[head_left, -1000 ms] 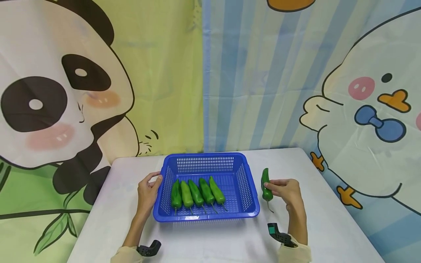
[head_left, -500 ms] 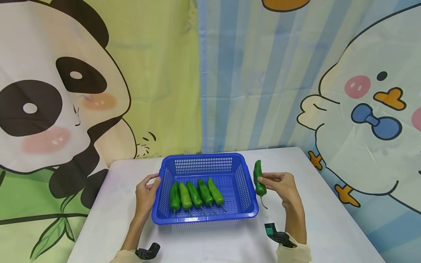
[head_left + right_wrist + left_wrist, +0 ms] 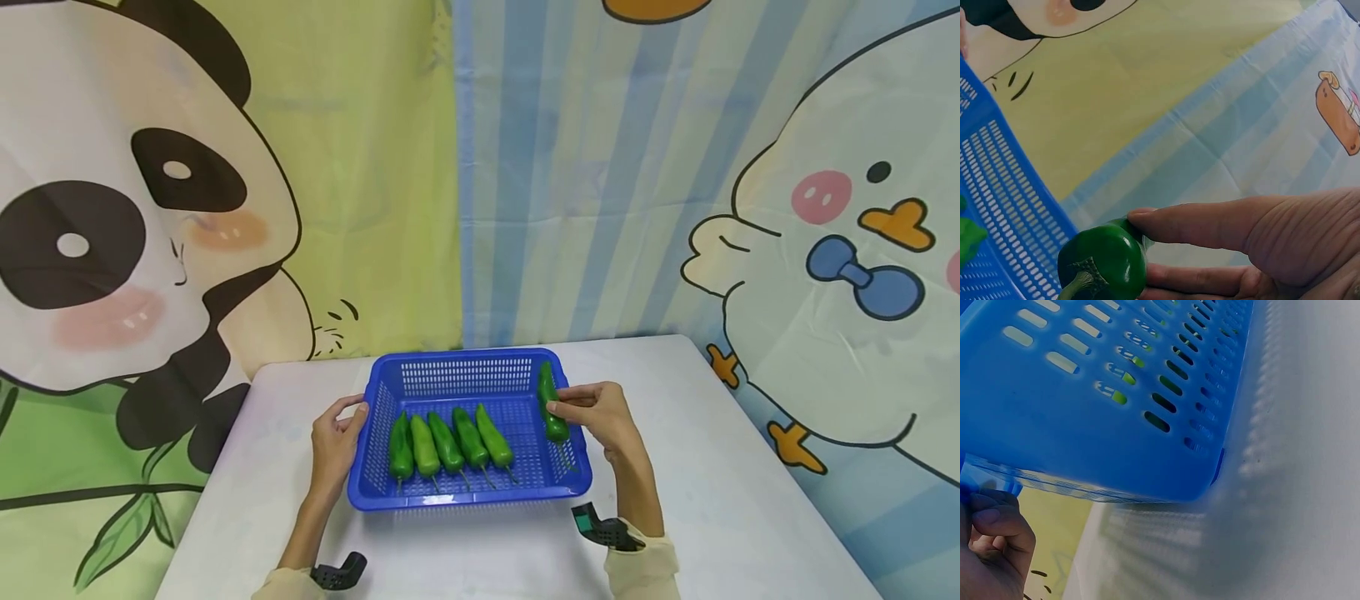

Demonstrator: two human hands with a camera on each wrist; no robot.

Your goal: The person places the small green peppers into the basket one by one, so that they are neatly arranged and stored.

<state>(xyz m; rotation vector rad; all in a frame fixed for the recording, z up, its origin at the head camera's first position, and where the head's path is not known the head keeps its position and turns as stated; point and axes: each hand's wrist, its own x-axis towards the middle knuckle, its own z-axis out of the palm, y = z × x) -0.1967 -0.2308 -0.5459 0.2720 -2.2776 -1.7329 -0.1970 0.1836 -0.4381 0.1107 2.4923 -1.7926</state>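
A blue plastic basket (image 3: 465,502) with slotted walls stands on the white table. Several green peppers (image 3: 446,446) lie side by side in it, stems toward the front. My left hand (image 3: 333,442) holds the basket's left rim; in the left wrist view its curled fingers (image 3: 1004,528) meet the rim's edge. Between thumb and fingers, my right hand (image 3: 603,421) pinches one more green pepper (image 3: 552,408), over the right part of the basket. The right wrist view shows that pepper (image 3: 1107,262) stem-end first. Whether its far end touches the basket is unclear.
The white table (image 3: 720,500) extends on both sides of the basket. Behind it hang cartoon-printed curtains, with a panda (image 3: 247,325) at the left and a white bird (image 3: 817,358) at the right. A black device (image 3: 607,529) is strapped to each wrist.
My right hand has carried its pepper leftward, from beside the basket to over its right part. The left hand keeps its hold on the rim, and the peppers in the row stay put.
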